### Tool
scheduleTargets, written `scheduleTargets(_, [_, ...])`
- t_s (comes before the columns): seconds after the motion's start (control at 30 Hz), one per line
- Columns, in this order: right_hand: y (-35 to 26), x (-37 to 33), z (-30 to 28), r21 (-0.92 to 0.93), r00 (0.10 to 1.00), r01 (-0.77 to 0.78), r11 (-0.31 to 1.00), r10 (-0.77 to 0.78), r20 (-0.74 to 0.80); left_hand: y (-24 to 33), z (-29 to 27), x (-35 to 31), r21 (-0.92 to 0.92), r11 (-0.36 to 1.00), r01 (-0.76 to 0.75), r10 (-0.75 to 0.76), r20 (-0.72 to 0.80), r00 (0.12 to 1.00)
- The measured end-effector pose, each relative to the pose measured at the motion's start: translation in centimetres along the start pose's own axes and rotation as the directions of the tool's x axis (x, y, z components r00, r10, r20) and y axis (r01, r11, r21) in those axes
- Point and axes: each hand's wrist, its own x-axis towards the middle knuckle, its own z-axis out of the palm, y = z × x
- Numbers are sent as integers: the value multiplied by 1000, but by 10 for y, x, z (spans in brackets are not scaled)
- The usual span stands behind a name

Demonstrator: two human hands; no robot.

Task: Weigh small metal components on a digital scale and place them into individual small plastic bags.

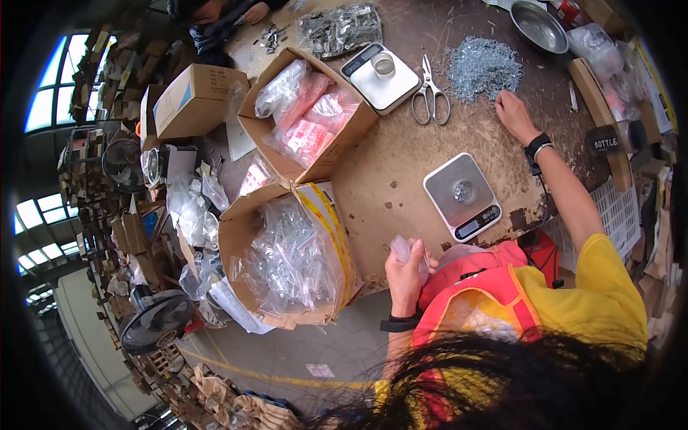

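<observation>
My left hand is closed around a clear plastic bag, close to my body at the table's front edge. At the near edge of a loose pile of small silvery metal pieces, my right hand has its fingers curled in; whatever they hold is hidden. Between the two hands lies a white digital scale with a steel plate. A small, shiny round object, perhaps a little dish, rests on that plate.
Scissors lie beside a second scale bearing a small cup. Two open cartons stand left, one with red-and-clear bags, one with filled clear bags. A metal bowl and dark bottle are right. Another person sits opposite.
</observation>
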Motion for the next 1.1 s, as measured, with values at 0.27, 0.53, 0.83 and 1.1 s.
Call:
scheduleTargets(0.27, [-11,5,6,-120,996,27,992,-17,85,-2,4,0,79,994,-75,76,0,997])
scheduleTargets(0.53, [-19,1,-8,-398,933,62,915,88,348,-9,-3,5,132,987,-91,89,21,996])
scheduleTargets(0.83, [-161,-68,-60,328,846,-55,943,-130,517,-7,-3,16,85,990,-116,125,-102,987])
scheduleTargets(1.1, [-183,-128,-39,132,871,285,949,-314,378,-16,7,37,-105,983,-151,154,28,988])
